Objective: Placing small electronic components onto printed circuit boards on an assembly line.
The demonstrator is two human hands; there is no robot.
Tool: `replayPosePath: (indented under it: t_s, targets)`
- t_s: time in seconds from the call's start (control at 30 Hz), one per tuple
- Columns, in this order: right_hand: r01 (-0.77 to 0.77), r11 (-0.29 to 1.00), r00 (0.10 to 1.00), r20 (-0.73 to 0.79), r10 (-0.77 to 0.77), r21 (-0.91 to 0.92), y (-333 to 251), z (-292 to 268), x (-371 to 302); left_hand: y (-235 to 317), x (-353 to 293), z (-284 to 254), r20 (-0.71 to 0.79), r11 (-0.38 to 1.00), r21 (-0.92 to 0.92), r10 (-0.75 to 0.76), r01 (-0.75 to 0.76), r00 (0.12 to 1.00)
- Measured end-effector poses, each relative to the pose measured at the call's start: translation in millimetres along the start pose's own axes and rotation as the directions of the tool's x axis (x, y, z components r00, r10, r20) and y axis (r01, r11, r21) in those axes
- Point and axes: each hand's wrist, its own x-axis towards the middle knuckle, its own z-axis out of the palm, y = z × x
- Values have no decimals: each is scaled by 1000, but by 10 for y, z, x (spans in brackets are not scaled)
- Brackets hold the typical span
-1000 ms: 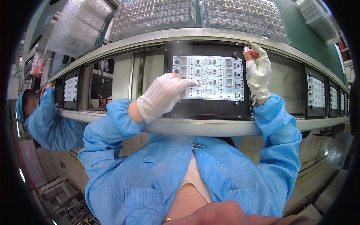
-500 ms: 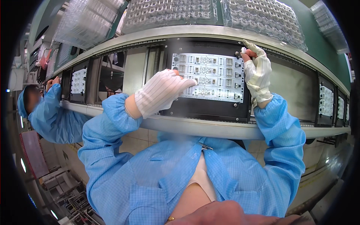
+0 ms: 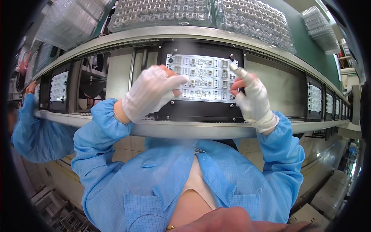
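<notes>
"Where are the white boards (image 3: 201, 82)?"

"Four long ones lie flat, one below another, on a black plate (image 3: 201, 110). The near silver rail (image 3: 201, 131) runs along the plate's front edge."

"And the person's left hand (image 3: 152, 91)?"

"It is over the left end of the boards, in a white glove (image 3: 141, 100). Its fingers are bent and the thumb points right. Nobody can tell if it pinches something small."

"What about the right hand (image 3: 251, 94)?"

"It is at the right end of the boards. Its fingers are part bent, and one covered finger points at the top board. Nobody can tell if it holds anything."

"What else is near?"

"Bumpy clear trays (image 3: 160, 17) sit behind the plate. Far left, a co-worker's hand (image 3: 32, 87) pokes from a blue sleeve (image 3: 25, 123)."
</notes>
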Motion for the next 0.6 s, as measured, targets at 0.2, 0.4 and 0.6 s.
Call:
replayPosePath:
  t_s: [0.2, 0.4, 0.6]
  targets:
    - [166, 963, 982, 125, -142, -212, -43, -146, -203, -82, 191, 93, -124, 992, -116, -64, 49, 990]
    - [202, 919, 970, 201, -139, -339, -51, -350, -289, -23, 288, 169, -125, 978, -196, -99, 73, 987]
    - [42, 973, 988, 151, -7, -228, -44, -647, -280, 99, 447, 203, -97, 973, -206, -126, 104, 987]
